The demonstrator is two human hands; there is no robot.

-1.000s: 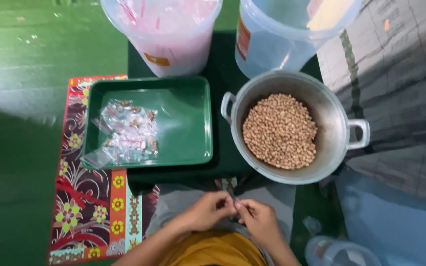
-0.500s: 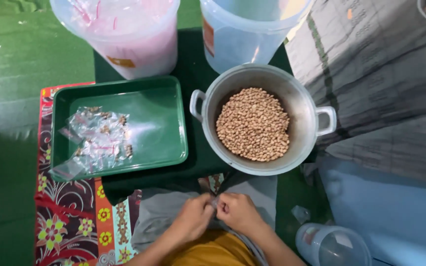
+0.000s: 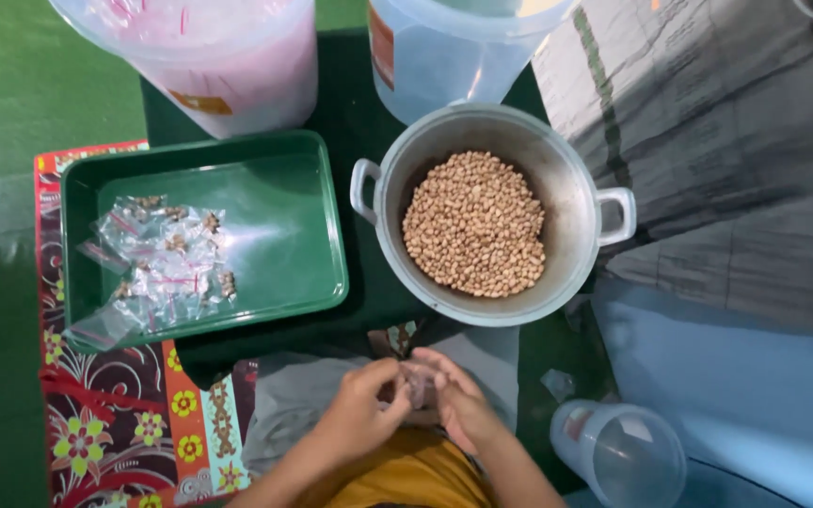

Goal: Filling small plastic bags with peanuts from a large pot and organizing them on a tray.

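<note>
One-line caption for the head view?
Both hands, left hand and right hand, pinch a small clear bag below a peanut pot.

A metal pot (image 3: 576, 226) of peanuts (image 3: 474, 226) sits beside a green tray (image 3: 294, 254).

Bare forearms, mustard-yellow garment, grey cloth

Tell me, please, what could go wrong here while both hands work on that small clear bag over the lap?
The small clear bag is pinched between the left hand and right hand above the lap, not over the green tray, so anything slipping out would likely land on cloth. The full metal pot sits close ahead; a forward reach might knock its near rim. The clear cup beside the right forearm could tip.
</note>
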